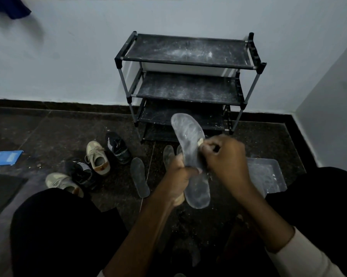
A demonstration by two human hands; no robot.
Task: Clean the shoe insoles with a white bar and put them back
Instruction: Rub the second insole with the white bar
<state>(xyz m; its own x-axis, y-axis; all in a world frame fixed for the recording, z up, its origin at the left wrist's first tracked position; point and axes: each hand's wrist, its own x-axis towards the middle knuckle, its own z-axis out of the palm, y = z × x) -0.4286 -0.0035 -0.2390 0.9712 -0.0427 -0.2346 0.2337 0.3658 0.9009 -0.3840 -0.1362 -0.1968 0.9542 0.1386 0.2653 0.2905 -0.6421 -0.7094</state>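
My left hand (179, 176) grips a grey insole (188, 136) around its middle and holds it upright, toe end up, in front of me. The insole is dusted with white. My right hand (224, 156) pinches a small white bar (200, 141) and presses it against the insole's right edge. Another dark insole (139, 176) lies flat on the floor to the left. A further insole (168, 155) lies on the floor partly behind my left hand. Two beige shoes (97, 156) (63, 182) and two black shoes (117, 146) (82, 173) stand on the floor at the left.
A black shoe rack (188, 62) with white powder on its shelves stands against the wall ahead. A clear plastic tray (268, 176) lies on the floor to the right. A blue packet (4, 156) lies at far left, by a dark mat (0, 192). My knees (58, 226) frame the view.
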